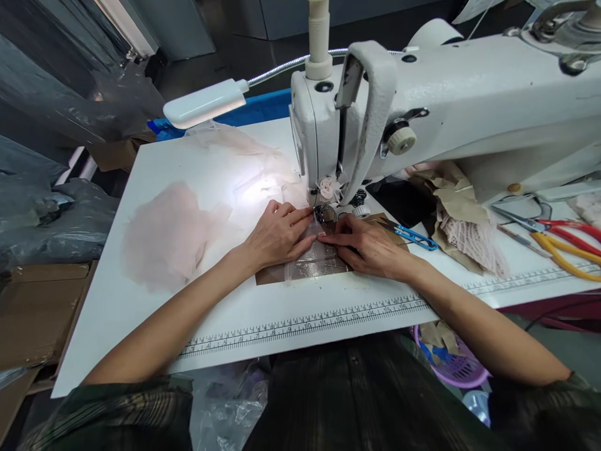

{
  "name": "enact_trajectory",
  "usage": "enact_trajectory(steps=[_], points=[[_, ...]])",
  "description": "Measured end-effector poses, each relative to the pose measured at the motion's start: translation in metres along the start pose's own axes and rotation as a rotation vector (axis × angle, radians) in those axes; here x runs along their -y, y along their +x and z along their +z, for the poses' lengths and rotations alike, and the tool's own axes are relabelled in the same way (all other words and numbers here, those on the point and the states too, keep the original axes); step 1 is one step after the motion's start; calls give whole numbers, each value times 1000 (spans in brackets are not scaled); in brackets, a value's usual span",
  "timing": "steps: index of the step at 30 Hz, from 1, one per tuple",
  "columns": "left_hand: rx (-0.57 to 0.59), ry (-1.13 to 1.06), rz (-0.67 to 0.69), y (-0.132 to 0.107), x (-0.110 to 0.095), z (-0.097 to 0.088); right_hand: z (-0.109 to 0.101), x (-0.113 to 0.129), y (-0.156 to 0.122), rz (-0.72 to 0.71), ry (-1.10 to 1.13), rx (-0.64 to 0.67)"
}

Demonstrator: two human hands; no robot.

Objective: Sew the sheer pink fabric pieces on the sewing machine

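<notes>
Sheer pale fabric (313,265) lies under the presser foot (325,213) of a white sewing machine (313,125). To the left of the foot, my left hand (280,233) rests flat on this fabric, its fingers stretched out and the thumb apart. My right hand (370,247) is just right of the foot, fingers bent over the fabric's edge and one fingertip close to my left thumb. What its curled fingers grip is partly hidden. A small pink fabric flower (328,187) sits on the machine head above the foot. More pink tulle (164,235) is spread at the left.
Blue thread snips (416,237) lie right of my right hand. Farther right are lace trim (469,235), and scissors with orange and red handles (558,250). A lamp (206,103) shines on the table. A printed ruler (300,329) runs along the front edge; a purple basket (462,371) stands below.
</notes>
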State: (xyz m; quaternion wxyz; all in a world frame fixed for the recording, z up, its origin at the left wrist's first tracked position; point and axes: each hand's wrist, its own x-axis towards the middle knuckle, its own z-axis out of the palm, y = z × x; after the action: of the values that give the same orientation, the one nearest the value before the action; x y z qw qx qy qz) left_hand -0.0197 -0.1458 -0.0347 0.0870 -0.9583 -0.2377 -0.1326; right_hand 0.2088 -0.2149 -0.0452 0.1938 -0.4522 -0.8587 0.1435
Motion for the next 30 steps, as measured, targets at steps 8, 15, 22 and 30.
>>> enact_trajectory(steps=[8, 15, 22, 30], points=[[65, 43, 25, 1, 5, 2, 3, -1, 1, 3, -9, -32], [45, 0, -11, -1, 3, 5, 6, -2, -1, 4, 11, -36], [-5, -94, -88, -4, -3, 7, 7, -3, -2, 20, 42, -36], [-21, -114, -86, -7, -2, 9, 8, -3, -3, 39, 29, -29]])
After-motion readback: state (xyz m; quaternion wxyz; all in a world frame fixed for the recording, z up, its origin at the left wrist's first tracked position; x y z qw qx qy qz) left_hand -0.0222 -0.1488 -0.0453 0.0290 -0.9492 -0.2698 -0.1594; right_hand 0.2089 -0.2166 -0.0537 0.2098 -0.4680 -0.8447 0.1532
